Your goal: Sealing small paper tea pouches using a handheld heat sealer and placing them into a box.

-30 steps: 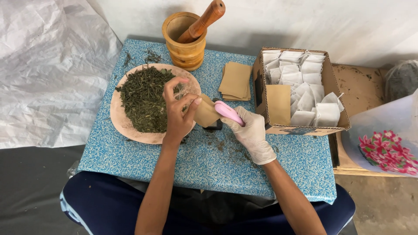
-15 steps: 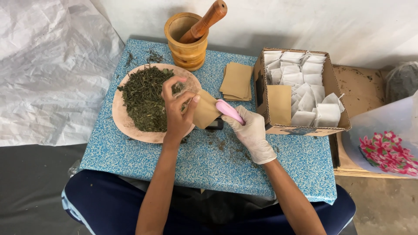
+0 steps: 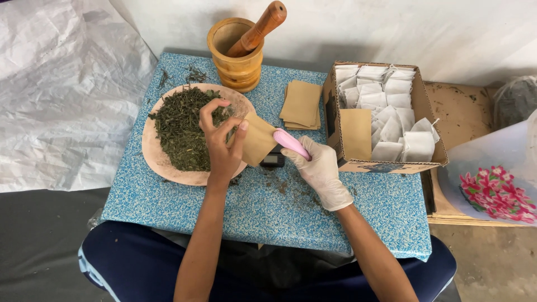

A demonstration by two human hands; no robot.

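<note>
The left hand (image 3: 221,142) pinches a brown bag (image 3: 258,138) over the plate (image 3: 154,156) of dried leaves (image 3: 182,131). The gloved right hand (image 3: 320,170) grips a pink scoop (image 3: 291,143); its tip points left, touching the bag's right edge.

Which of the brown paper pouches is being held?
The brown paper pouch pinched in the bare left hand beside the plate; others lie stacked on the table or stand in the box.

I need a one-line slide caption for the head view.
Bare left hand holds a small brown paper pouch while the gloved right hand holds a pink scoop.
</note>
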